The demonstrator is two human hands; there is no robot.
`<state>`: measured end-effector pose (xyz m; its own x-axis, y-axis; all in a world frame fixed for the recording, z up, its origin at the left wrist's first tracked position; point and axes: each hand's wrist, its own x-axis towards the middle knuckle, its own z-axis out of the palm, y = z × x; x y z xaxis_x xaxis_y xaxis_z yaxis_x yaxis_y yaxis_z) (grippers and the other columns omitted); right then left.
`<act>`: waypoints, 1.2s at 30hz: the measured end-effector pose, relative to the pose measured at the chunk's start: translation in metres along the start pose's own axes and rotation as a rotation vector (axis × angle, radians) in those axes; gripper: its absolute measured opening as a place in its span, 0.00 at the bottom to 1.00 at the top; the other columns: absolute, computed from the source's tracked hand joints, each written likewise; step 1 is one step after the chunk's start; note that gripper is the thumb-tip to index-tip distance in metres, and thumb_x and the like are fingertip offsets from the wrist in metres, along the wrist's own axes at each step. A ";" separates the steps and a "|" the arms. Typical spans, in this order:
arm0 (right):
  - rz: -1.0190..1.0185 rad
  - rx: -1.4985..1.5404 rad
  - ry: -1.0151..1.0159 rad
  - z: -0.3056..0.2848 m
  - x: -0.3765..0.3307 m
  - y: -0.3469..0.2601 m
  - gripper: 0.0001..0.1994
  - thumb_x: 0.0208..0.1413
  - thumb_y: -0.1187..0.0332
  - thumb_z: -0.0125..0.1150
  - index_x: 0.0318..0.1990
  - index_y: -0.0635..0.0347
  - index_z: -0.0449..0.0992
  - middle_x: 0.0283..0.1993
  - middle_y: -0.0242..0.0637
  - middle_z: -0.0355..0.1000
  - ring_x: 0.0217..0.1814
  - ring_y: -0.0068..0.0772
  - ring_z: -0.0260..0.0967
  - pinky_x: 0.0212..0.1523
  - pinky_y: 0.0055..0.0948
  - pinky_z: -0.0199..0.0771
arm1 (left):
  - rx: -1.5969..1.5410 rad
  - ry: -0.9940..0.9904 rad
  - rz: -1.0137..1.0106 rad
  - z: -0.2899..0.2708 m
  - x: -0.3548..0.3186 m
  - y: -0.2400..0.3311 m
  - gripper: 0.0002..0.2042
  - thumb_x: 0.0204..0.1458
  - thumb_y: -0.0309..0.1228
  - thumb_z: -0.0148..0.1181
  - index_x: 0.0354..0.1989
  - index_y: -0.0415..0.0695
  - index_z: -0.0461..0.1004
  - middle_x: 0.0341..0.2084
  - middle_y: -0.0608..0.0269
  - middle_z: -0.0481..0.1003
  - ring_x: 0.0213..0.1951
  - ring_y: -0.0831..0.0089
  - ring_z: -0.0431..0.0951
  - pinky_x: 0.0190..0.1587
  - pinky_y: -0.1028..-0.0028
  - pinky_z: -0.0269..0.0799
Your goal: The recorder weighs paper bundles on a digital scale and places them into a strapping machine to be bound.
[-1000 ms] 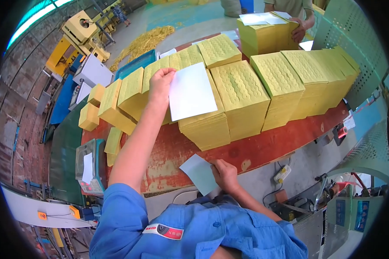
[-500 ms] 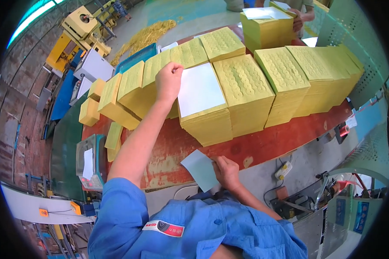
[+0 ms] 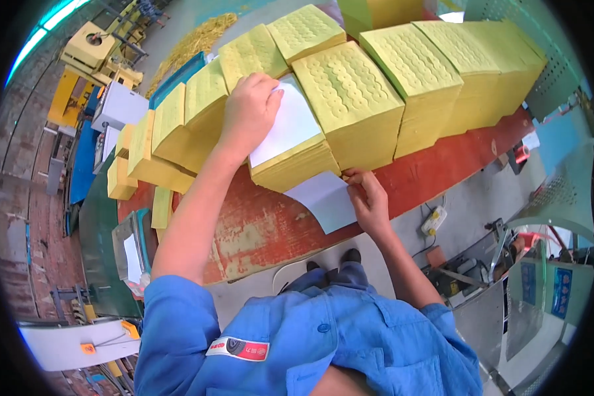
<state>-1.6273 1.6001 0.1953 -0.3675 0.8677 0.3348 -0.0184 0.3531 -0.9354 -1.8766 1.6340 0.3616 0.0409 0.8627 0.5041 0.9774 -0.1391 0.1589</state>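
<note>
My left hand [image 3: 249, 112] is closed at the far left corner of a white paper sheet [image 3: 289, 129], thumb and bent fingers pressed together there. That sheet lies on top of a stack of yellow sheets [image 3: 294, 163]. My right hand [image 3: 369, 201] pinches the right edge of a second, pale sheet [image 3: 327, 200]. This one curves in the air just in front of the yellow stack, above the red tabletop. To the right of the white sheet stands a taller yellow stack [image 3: 346, 86] whose top is embossed with rows of round, scalloped shapes.
More yellow stacks [image 3: 412, 66] run along the red table [image 3: 264, 231] to both sides. At its left end sits a clear box with a teal rim [image 3: 132, 251]. A machine with metal parts [image 3: 468, 284] stands at the lower right, and a white power strip [image 3: 433, 220] lies beyond the table edge.
My right hand has moved up and forward with its sheet, now close to the stack's front. My left hand stays at the white sheet's corner, thumb now over it. The view has shifted.
</note>
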 end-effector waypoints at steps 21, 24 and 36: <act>0.262 0.251 -0.319 0.009 -0.127 -0.024 0.05 0.56 0.78 0.54 0.40 0.62 0.71 0.41 0.43 0.72 0.46 0.38 0.72 0.46 0.35 0.71 | -0.303 -0.336 0.168 -0.057 -0.084 0.043 0.11 0.54 0.23 0.53 0.44 0.35 0.75 0.44 0.48 0.76 0.47 0.54 0.75 0.52 0.64 0.69; 0.694 1.132 0.031 0.010 -0.161 -0.009 0.05 0.59 0.73 0.53 0.41 0.61 0.72 0.44 0.39 0.73 0.49 0.34 0.72 0.52 0.37 0.70 | -0.278 -0.330 0.294 -0.086 -0.116 0.055 0.12 0.53 0.24 0.54 0.46 0.36 0.75 0.47 0.46 0.75 0.49 0.51 0.74 0.53 0.61 0.68; 0.924 1.132 0.345 0.090 -0.184 -0.032 0.05 0.60 0.72 0.48 0.40 0.61 0.70 0.41 0.39 0.73 0.44 0.35 0.72 0.48 0.37 0.71 | -0.172 -0.210 0.113 -0.108 -0.142 0.039 0.19 0.56 0.33 0.59 0.54 0.39 0.71 0.48 0.48 0.69 0.49 0.54 0.71 0.51 0.64 0.68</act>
<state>-1.6430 1.3977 0.1530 -0.4225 0.7220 -0.5479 -0.6578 -0.6601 -0.3626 -1.8672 1.4532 0.3881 0.2069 0.9162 0.3431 0.9155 -0.3050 0.2623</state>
